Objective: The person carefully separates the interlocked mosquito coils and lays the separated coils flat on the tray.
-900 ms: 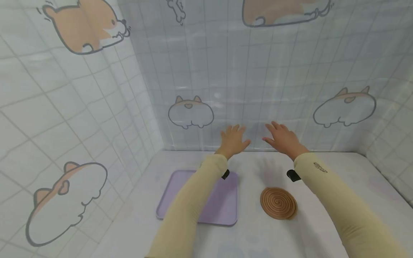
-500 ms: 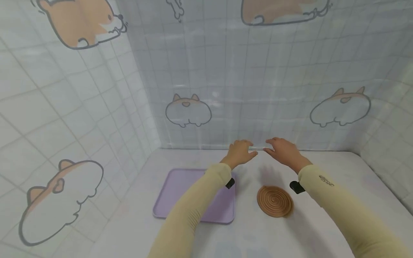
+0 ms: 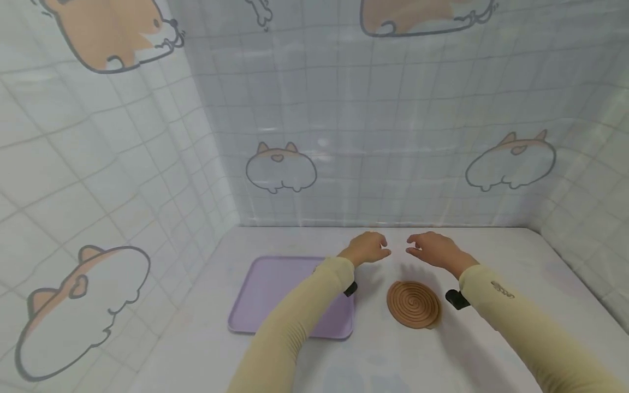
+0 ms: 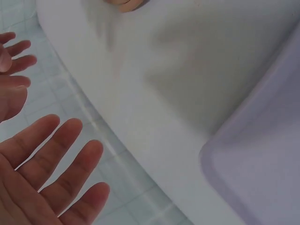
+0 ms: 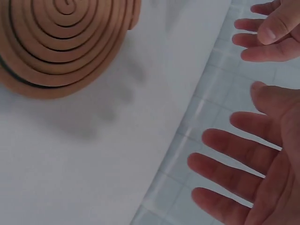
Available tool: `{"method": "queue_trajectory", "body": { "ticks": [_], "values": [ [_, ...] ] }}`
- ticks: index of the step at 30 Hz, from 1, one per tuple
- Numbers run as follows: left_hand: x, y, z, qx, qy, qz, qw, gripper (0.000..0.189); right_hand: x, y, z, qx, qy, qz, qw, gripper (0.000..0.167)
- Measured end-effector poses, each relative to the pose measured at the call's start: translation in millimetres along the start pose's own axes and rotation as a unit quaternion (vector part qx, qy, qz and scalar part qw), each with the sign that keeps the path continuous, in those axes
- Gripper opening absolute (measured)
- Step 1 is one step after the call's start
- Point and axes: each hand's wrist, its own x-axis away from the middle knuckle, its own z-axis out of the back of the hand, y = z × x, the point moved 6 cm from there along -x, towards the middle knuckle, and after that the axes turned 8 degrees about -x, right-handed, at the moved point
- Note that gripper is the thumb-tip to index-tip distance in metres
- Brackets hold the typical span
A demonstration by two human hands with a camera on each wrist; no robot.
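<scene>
My left hand [image 3: 367,248] hovers above the table near the back right corner of a lilac tray [image 3: 265,295], touching nothing. Its fingers are spread and slightly bent in the left wrist view. Facing it, my right hand [image 3: 437,251] hangs in the air behind a flat brown spiral coil [image 3: 414,304], its fingers loosely bent and holding nothing. A gap separates the two hands. The coil, seen closer in the right wrist view, lies flat on the table to the right of the tray. My left sleeve hides part of the tray.
A white table [image 3: 373,355] carries the tray and the coil. Behind it rises a tiled-pattern back wall [image 3: 393,109] with cartoon dog prints. Similar side walls [image 3: 113,180] stand at the left and right.
Both hands have come down from in front of the back wall to lower over the table, fingers bending more. The tray and coil stay in place; the view has shifted slightly.
</scene>
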Motion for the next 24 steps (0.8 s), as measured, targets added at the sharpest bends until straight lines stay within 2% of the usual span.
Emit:
{"method": "queue_trajectory", "body": {
  "ticks": [5,8,13,18,24],
  "values": [
    [-3.7,2.8,-15.4,-0.004,-0.028,0.018,0.9994,0.029,6.7,10.1,-12.1,-0.024,-0.031,-0.018,0.9991,0.035],
    [-5.7,8.2,-28.0,-0.005,-0.045,0.030,0.9985,0.024,16.0,19.3,-18.9,-0.033,-0.037,-0.024,0.9985,0.032],
    [-6.2,17.9,-45.6,-0.003,-0.068,0.031,0.9972,0.022,34.4,35.9,-30.2,-0.038,-0.035,-0.033,0.9981,0.030],
    [-3.6,18.8,-53.4,0.006,-0.074,0.052,0.9959,0.020,44.5,43.0,-41.3,-0.051,-0.034,-0.037,0.9974,0.029],
    [1.1,22.5,-63.1,0.011,-0.080,0.060,0.9949,0.019,52.7,46.5,-52.5,-0.067,-0.030,-0.054,0.9958,0.027]
  ]
}}
